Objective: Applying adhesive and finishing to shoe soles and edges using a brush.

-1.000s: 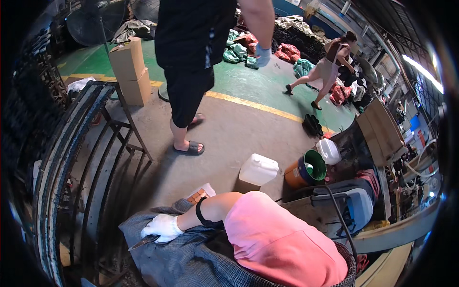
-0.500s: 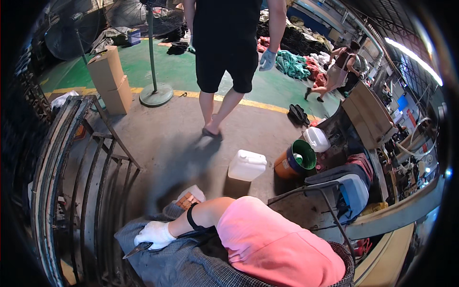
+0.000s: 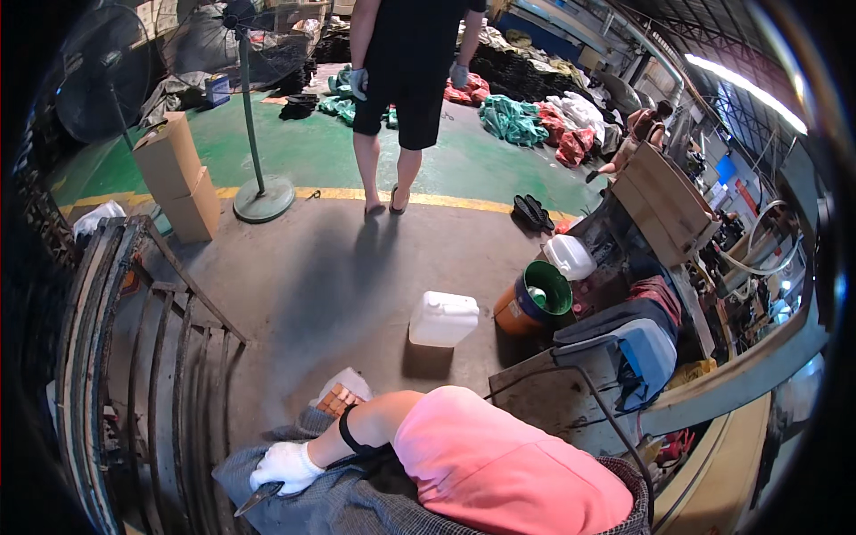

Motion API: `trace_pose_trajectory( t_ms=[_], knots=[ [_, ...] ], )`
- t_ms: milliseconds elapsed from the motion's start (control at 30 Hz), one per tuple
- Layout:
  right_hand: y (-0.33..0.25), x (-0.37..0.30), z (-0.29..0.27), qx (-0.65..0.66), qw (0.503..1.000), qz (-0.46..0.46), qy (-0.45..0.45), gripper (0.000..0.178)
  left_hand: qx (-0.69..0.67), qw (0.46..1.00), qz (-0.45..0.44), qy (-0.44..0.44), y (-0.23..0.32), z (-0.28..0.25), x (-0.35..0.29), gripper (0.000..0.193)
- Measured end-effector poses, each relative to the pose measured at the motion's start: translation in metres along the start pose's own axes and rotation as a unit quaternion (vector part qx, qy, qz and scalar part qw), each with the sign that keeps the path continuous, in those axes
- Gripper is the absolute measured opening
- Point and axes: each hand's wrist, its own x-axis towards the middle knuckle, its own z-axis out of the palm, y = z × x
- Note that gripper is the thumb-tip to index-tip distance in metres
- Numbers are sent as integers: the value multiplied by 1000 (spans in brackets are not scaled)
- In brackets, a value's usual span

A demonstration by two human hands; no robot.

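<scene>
At the far left of your view there is a metal rack [image 3: 98,330], and behind it two cardboard boxes [image 3: 168,159] are stacked, near a standing fan [image 3: 264,201]. Beside the rack, your right hand [image 3: 287,468], in a white glove, has its fingers closed around a pointed metal tool [image 3: 256,500]. The tool is under this hand, at the left part of the grey checked cloth [image 3: 374,499], and its tip points down and to the left. I cannot tell the state of your left hand, because it is outside the view. Just beyond your forearm lies a bundle of small brown blocks [image 3: 339,399] in pale wrapping. Farther ahead, a co-worker [image 3: 410,53] in black is seen from behind. Next, a white jug [image 3: 443,318] stands on the floor, then an orange bucket [image 3: 515,310], and farther right a blue garment [image 3: 651,357] hangs.
</scene>
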Motion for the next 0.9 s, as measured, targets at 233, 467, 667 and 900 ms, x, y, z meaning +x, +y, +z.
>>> trace_pose_trajectory(
  t_ms=[233, 467, 667, 900],
  knots=[
    [3, 2, 1, 16, 1000, -4, -12, 43, 1, 999, 29, 17, -18, 4, 38, 62],
    [5, 1, 1, 18, 1000, -17, 11, 43, 4, 999, 45, 12, -31, 1, 40, 62],
    [9, 1, 6, 5, 1000, -7, 9, 43, 1, 1000, 26, 0, -26, -1, 26, 62],
    [-4, 3, -2, 10, 1000, -1, -21, 40, 0, 1000, 2, -9, -20, -3, 11, 62]
  ],
)
